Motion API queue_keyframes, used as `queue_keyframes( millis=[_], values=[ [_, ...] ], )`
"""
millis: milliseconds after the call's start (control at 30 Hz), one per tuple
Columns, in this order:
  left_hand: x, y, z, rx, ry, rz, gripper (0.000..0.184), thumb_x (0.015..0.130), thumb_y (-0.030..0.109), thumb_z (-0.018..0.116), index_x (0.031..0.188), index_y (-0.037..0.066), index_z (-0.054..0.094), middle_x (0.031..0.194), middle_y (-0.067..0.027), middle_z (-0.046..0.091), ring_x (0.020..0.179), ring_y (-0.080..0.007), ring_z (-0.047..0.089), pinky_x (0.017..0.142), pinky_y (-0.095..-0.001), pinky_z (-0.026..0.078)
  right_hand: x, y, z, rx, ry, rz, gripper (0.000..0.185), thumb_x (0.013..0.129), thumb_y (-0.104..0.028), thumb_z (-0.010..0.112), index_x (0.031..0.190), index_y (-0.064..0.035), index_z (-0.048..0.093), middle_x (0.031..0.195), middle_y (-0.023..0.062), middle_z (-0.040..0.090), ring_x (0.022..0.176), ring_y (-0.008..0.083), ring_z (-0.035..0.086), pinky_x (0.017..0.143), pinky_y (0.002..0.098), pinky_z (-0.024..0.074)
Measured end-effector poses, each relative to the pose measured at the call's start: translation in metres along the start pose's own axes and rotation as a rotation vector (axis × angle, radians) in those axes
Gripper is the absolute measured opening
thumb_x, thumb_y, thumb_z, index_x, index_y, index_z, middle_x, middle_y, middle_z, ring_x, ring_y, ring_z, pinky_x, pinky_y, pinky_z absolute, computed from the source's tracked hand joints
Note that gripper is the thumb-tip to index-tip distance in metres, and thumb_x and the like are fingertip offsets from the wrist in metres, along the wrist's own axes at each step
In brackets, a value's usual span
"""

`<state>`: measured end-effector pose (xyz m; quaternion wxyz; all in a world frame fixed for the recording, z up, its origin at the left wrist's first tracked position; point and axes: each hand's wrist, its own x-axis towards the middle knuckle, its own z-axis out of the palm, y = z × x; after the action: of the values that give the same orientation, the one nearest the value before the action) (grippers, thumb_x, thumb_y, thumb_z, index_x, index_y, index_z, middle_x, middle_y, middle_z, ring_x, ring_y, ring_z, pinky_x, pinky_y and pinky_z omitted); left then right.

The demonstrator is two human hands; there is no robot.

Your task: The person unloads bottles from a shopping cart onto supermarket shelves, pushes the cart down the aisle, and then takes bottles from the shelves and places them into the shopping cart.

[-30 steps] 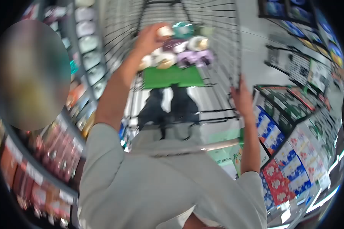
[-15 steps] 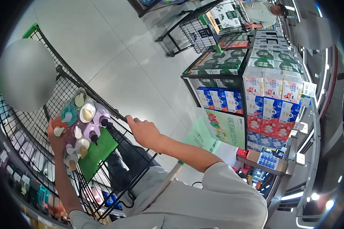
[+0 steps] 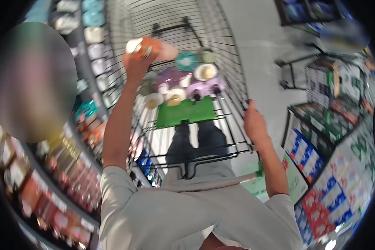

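Note:
My left hand (image 3: 141, 62) is closed around an orange bottle (image 3: 156, 46) with a white top, held over the left side of the wire shopping cart (image 3: 234, 50). The picture is blurred there. Standing together in the cart are several pump bottles: a teal bottle (image 3: 186, 61), a white bottle (image 3: 206, 72), purple bottles (image 3: 196, 90) and others. A green panel (image 3: 186, 113) lies on the near side of them. My right hand (image 3: 254, 124) is wrapped around the cart's right side rail.
Shelves of bottles (image 3: 96, 54) run close along the left. At right stands a display of boxed goods (image 3: 321, 125), with another shopping cart (image 3: 318, 81) beyond it. Grey floor (image 3: 264, 50) lies between my cart and the display.
The view has swung round to face along the cart. My left hand has moved the orange bottle away from the grouped bottles. My right hand still grips the rail.

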<state>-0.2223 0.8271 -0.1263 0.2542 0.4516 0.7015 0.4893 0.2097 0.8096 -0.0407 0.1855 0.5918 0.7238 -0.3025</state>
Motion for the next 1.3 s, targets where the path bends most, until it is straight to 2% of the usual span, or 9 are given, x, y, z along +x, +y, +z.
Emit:
queue_keyframes(
  millis=[133, 200, 300, 500, 700, 800, 967, 1033, 1300],
  values=[
    [0.005, 0.097, -0.077, -0.616, 0.156, -0.289, 0.048, 0.08, 0.018, 0.087, 0.12, 0.005, 0.064, 0.107, -0.0026, 0.068, 0.097, -0.0129, 0.067, 0.081, -0.0303, 0.055, 0.008, -0.002, -0.014, 0.0, -0.014, 0.024, 0.036, 0.098, -0.012, 0.052, 0.129, -0.0008, 0.04, 0.101, 0.0302, 0.069, 0.092, 0.0521, 0.066, 0.084, 0.0603, 0.0505],
    [-0.002, 0.157, -0.115, -0.75, 0.163, -0.136, 0.043, 0.088, 0.018, 0.078, 0.124, 0.004, 0.061, 0.11, -0.0046, 0.068, 0.098, -0.0136, 0.068, 0.083, -0.0314, 0.056, 0.015, -0.002, -0.017, 0.001, 0.0, -0.039, 0.037, 0.098, -0.013, 0.052, 0.131, -0.0009, 0.039, 0.101, 0.031, 0.069, 0.094, 0.0525, 0.066, 0.084, 0.0599, 0.0505],
    [-0.023, 0.243, -0.154, -0.756, 0.095, 0.052, 0.061, 0.094, 0.039, 0.064, 0.14, 0.001, 0.051, 0.125, -0.0117, 0.066, 0.118, -0.0236, 0.064, 0.107, -0.0424, 0.048, 0.028, 0.006, -0.021, -0.009, 0.02, -0.08, 0.042, 0.098, -0.014, 0.053, 0.135, -0.0014, 0.037, 0.103, 0.0328, 0.068, 0.098, 0.0535, 0.065, 0.087, 0.0594, 0.05],
    [-0.126, 0.294, -0.178, -0.557, 0.322, 0.167, 0.068, 0.093, 0.048, 0.063, 0.142, 0.003, 0.05, 0.132, -0.0122, 0.061, 0.122, -0.0293, 0.059, 0.104, -0.0481, 0.047, 0.064, 0.004, -0.039, -0.037, 0.095, -0.205, 0.052, 0.098, -0.018, 0.056, 0.14, 0.0059, 0.037, 0.108, 0.0369, 0.066, 0.101, 0.0546, 0.064, 0.09, 0.0589, 0.0495],
    [-0.292, 0.278, -0.231, -0.227, 0.969, 0.041, 0.08, 0.085, 0.033, 0.079, 0.148, -0.001, 0.041, 0.136, -0.0122, 0.056, 0.124, -0.0251, 0.057, 0.106, -0.0418, 0.049, 0.047, -0.046, -0.075, -0.149, 0.658, -0.711, 0.051, 0.091, -0.014, 0.07, 0.137, 0.0007, 0.053, 0.141, 0.0235, 0.054, 0.125, 0.0435, 0.054, 0.104, 0.0521, 0.0439],
    [-0.375, 0.273, -0.249, 0.314, 1.208, -0.022, 0.081, 0.079, 0.02, 0.089, 0.144, -0.001, 0.045, 0.13, -0.0121, 0.059, 0.115, -0.0237, 0.061, 0.098, -0.0384, 0.053, -0.014, -0.11, -0.079, -0.011, 0.485, -0.987, 0.037, 0.092, -0.01, 0.069, 0.128, -0.0001, 0.062, 0.136, 0.0206, 0.059, 0.125, 0.0405, 0.055, 0.107, 0.0475, 0.0419],
    [-0.423, 0.245, -0.203, 0.621, 1.108, -0.455, 0.086, 0.068, 0.008, 0.094, 0.14, -0.001, 0.047, 0.132, -0.0122, 0.055, 0.116, -0.0231, 0.059, 0.096, -0.0414, 0.059, -0.076, -0.198, -0.051, 0.118, 0.1, -1.313, 0.037, 0.091, -0.011, 0.071, 0.126, -0.0038, 0.064, 0.138, 0.0165, 0.056, 0.13, 0.0374, 0.051, 0.108, 0.0478, 0.042],
    [-0.429, 0.188, -0.177, 0.296, 1.153, -0.533, 0.08, 0.067, 0.011, 0.095, 0.131, -0.004, 0.05, 0.121, -0.0122, 0.063, 0.108, -0.0198, 0.063, 0.091, -0.0356, 0.059, -0.084, -0.227, -0.031, 0.258, -0.243, -1.3, 0.046, 0.093, -0.014, 0.071, 0.135, -0.0009, 0.058, 0.136, 0.0219, 0.057, 0.122, 0.0404, 0.057, 0.101, 0.0435, 0.0479],
    [-0.364, -0.022, -0.198, 0.272, 1.002, -0.823, 0.084, 0.06, 0.024, 0.098, 0.128, -0.001, 0.055, 0.122, -0.0138, 0.058, 0.117, -0.0262, 0.058, 0.103, -0.0409, 0.048, -0.067, -0.282, -0.01, -0.191, -0.127, -1.136, 0.06, 0.093, -0.024, 0.071, 0.145, -0.0041, 0.048, 0.112, 0.0144, 0.067, 0.092, 0.0345, 0.068, 0.072, 0.0443, 0.0564]
  ],
)
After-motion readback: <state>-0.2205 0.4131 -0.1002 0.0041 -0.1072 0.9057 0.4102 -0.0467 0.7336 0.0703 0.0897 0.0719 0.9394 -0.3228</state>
